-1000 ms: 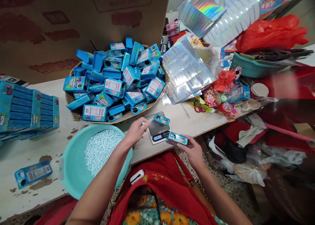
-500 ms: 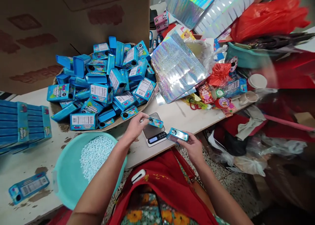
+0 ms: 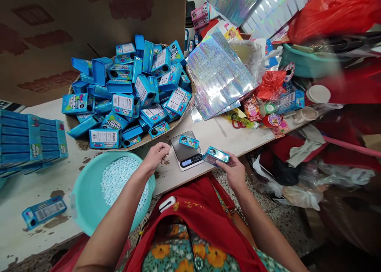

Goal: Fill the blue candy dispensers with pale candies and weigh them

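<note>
My right hand (image 3: 236, 170) grips a small blue candy box (image 3: 216, 155) at the table's front edge, its end with a round window tilted up. My left hand (image 3: 157, 155) hovers between the basin and the scale with its fingers curled together; whatever they may hold is hidden. On the metal plate of a small digital scale (image 3: 190, 162) stands another blue box (image 3: 189, 141), its round opening facing up. Left of the scale, a turquoise basin (image 3: 86, 192) contains many pale blue candies (image 3: 122, 178), partly covered by my left forearm.
Behind the basin, a shallow cardboard tray (image 3: 181, 125) is heaped with blue boxes. Stacked boxes (image 3: 32, 141) and a single box (image 3: 44, 212) lie at left. Holographic sheets (image 3: 220, 77), wrappers and a white cup (image 3: 305, 114) clutter the right. A large carton (image 3: 89, 26) rises behind.
My left hand has drawn back leftward from the box on the scale, leaving it standing there. The other box stays in my right hand. The view has shifted slightly.
</note>
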